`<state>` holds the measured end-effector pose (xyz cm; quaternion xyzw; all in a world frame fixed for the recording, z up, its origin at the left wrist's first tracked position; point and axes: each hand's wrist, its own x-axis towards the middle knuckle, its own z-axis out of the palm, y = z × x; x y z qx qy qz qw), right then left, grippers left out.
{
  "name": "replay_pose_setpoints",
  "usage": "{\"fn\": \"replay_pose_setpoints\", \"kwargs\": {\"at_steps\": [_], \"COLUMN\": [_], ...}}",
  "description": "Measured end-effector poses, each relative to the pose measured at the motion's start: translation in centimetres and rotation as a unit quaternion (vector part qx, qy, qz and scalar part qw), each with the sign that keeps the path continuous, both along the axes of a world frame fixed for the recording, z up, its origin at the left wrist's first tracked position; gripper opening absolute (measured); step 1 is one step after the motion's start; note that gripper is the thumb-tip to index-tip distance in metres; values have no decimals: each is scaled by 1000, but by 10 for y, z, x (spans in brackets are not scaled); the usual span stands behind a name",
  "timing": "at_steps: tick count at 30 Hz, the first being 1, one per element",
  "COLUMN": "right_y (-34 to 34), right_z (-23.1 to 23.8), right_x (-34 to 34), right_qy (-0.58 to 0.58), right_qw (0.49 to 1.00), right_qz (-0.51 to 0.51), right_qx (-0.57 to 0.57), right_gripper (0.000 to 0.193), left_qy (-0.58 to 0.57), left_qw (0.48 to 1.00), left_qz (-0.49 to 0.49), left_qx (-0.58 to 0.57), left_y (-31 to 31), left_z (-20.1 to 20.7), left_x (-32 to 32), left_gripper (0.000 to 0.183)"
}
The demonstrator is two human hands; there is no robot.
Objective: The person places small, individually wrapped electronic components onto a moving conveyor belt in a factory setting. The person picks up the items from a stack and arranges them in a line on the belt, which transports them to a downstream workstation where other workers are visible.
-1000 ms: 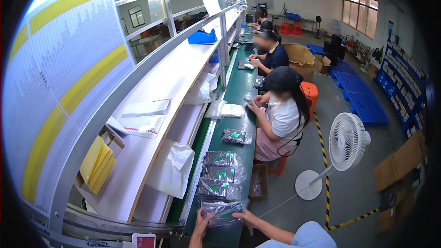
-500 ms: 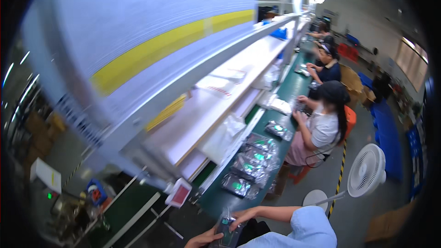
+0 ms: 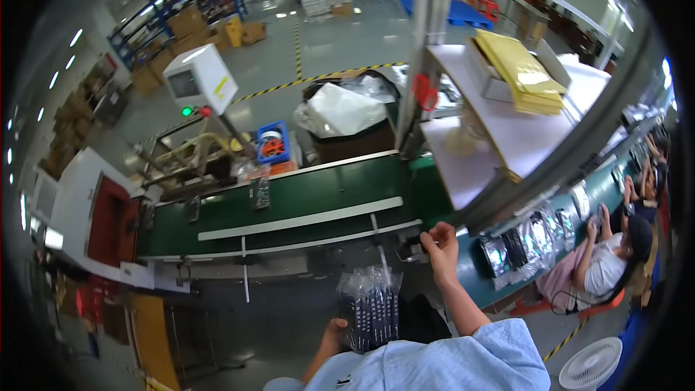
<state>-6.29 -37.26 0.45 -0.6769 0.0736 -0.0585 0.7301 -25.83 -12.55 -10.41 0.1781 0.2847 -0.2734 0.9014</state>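
Observation:
Near the lower middle, my left hand (image 3: 335, 334) grips a stack of dark flat packages in clear plastic bags (image 3: 371, 311) by its left side. The stack stands close against my body, its bag ends sticking up loosely. My right hand (image 3: 441, 250) is raised to the right of it, apart from the stack. Its fingers are curled in beside the metal bracket (image 3: 411, 250) at the conveyor's near corner. Whether anything small sits between those fingers is hidden.
A green conveyor (image 3: 326, 188) carries several bagged items (image 3: 260, 194) toward a white machine (image 3: 94, 199). More bagged packages (image 3: 532, 242) lie on the green bench at right, where co-workers sit. Yellow envelopes (image 3: 517, 61) rest on a shelf. A fan (image 3: 590, 363) stands lower right.
The view has swung left toward the conveyor and machine. My right hand has left the bagged package that both hands held and is now raised to the right; my left hand keeps its hold.

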Motion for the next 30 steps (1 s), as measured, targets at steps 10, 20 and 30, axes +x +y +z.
{"fn": "replay_pose_setpoints", "kwargs": {"at_steps": [10, 20, 30], "right_y": [144, 204, 221], "right_z": [-11, 1, 26], "right_x": [-35, -7, 24], "right_qy": [29, 84, -34], "right_qw": [916, 914, 864], "right_qz": [342, 391, 451], "right_qx": [-207, -69, -221], "right_gripper": [25, 19, 12], "left_qy": [-41, -149, -182], "left_qw": [987, 966, 947], "left_qz": [154, 209, 264], "left_qx": [10, 17, 11], "left_y": [94, 167, 187], "left_z": [16, 39, 52], "left_x": [-13, 54, 96], "left_gripper": [61, 62, 63]}}
